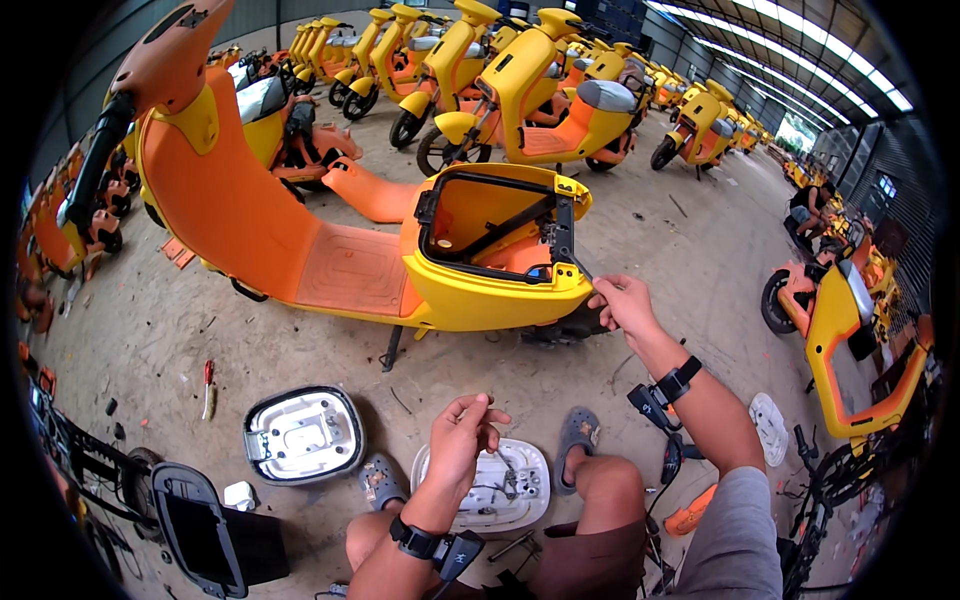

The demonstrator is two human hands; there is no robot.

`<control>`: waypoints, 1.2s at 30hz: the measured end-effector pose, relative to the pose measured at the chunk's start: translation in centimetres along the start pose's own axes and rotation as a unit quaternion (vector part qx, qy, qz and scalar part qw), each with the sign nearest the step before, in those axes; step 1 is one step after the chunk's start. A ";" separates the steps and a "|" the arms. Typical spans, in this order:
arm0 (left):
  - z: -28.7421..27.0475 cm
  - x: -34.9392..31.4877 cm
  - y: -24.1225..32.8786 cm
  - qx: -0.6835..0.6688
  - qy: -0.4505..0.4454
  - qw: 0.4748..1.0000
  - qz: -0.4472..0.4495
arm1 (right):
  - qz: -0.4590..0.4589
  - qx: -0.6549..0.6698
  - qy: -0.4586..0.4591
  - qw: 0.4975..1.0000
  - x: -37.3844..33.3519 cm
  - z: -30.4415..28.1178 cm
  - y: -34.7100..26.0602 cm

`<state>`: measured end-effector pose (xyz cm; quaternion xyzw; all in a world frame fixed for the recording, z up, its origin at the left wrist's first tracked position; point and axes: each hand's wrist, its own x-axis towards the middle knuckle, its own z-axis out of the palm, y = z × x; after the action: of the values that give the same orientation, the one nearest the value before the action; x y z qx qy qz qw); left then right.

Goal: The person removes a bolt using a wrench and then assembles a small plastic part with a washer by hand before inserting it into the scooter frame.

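Observation:
A yellow and orange electric scooter (465,300) stands in front of me with its seat off, and the black-rimmed storage opening (432,245) is exposed. My right hand (622,303) is at the scooter's rear end, with the fingers pinched around a thin dark rod (584,273) that points at the rear corner of the opening. Its tip is too small to make out. Lower down, my left hand (458,432) hovers above a white seat-shaped shell (525,500), its fingers curled together. Whatever they may hold cannot be seen.
A second white shell with a black rim (350,400) lies on the floor at left, near a red-handled tool (209,374). A black bin (250,545) is at lower left. Rows of yellow scooters (530,90) fill the back. Another person (810,210) sits at far right.

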<state>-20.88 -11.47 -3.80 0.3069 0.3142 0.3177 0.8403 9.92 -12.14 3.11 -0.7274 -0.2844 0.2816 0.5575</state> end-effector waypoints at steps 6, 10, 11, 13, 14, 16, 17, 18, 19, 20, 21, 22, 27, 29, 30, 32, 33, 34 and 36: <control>-0.2 -0.3 0.1 0.017 -0.004 1.000 -0.008 | 0.043 0.013 0.003 0.999 0.3 -0.7 -0.4; -0.7 -0.3 0.2 0.008 -0.007 1.000 -0.007 | 0.070 0.010 -0.011 0.997 0.7 -0.9 -0.7; -0.9 -0.4 0.2 0.008 -0.007 1.000 -0.007 | 0.077 0.010 -0.014 0.997 1.1 -1.2 -0.7; -1.0 -0.5 0.3 0.011 -0.004 1.000 -0.007 | 0.092 0.008 -0.020 0.996 2.0 -2.1 -0.7; -0.8 -0.6 0.4 0.013 -0.003 1.000 -0.009 | 0.069 -0.015 -0.014 0.997 2.0 -2.6 -1.0; -0.6 -0.8 0.5 0.016 -0.002 1.000 -0.013 | 0.043 -0.034 -0.004 0.998 3.0 -3.4 -0.4; -0.6 -0.8 0.6 0.015 -0.002 1.000 -0.014 | 0.029 -0.043 0.000 0.999 3.2 -3.3 -0.4; -0.6 -0.8 0.6 0.015 -0.002 1.000 -0.015 | 0.034 -0.044 -0.002 0.998 3.3 -3.3 -0.4; -0.7 -0.8 0.7 0.015 -0.003 1.000 -0.015 | 0.039 -0.044 -0.004 0.998 3.3 -3.3 -0.5; -0.7 -0.7 0.6 0.015 -0.004 1.000 -0.015 | 0.044 -0.043 -0.006 0.998 3.2 -3.3 -0.6; -0.8 -0.7 0.6 0.015 -0.005 1.000 -0.015 | 0.049 -0.034 0.001 0.998 3.6 -3.4 -0.5; -0.8 -0.7 0.6 0.015 -0.004 1.000 -0.014 | 0.053 -0.025 0.006 0.998 4.3 -3.5 -0.3; -0.8 -0.4 0.4 0.025 -0.007 0.999 -0.018 | 0.006 0.035 0.042 0.998 9.5 -3.8 -1.0; -1.1 -0.2 0.5 0.018 -0.005 1.000 -0.014 | -0.009 0.019 0.039 0.999 11.0 -3.1 -2.3; -1.3 -0.1 0.6 0.015 -0.004 1.000 -0.011 | -0.018 0.006 0.040 0.999 11.7 -2.6 -2.9; -1.4 0.0 0.7 0.013 0.002 1.000 -0.011 | -0.034 -0.013 0.055 0.998 12.5 -1.0 -4.0; -1.5 0.0 0.8 0.013 0.006 1.000 -0.011 | -0.046 -0.038 0.060 0.996 13.0 0.0 -4.6; -1.4 0.0 0.8 0.012 0.005 1.000 -0.009 | -0.057 -0.064 0.065 0.994 13.4 0.9 -5.2; -1.3 0.1 0.8 0.013 0.005 1.000 -0.007 | -0.092 -0.119 0.068 0.986 13.7 3.1 -6.6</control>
<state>-22.02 -10.46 -4.09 0.3139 0.3243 0.3090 0.8371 16.34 1.29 7.52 -0.7765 -0.3431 0.1436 0.5086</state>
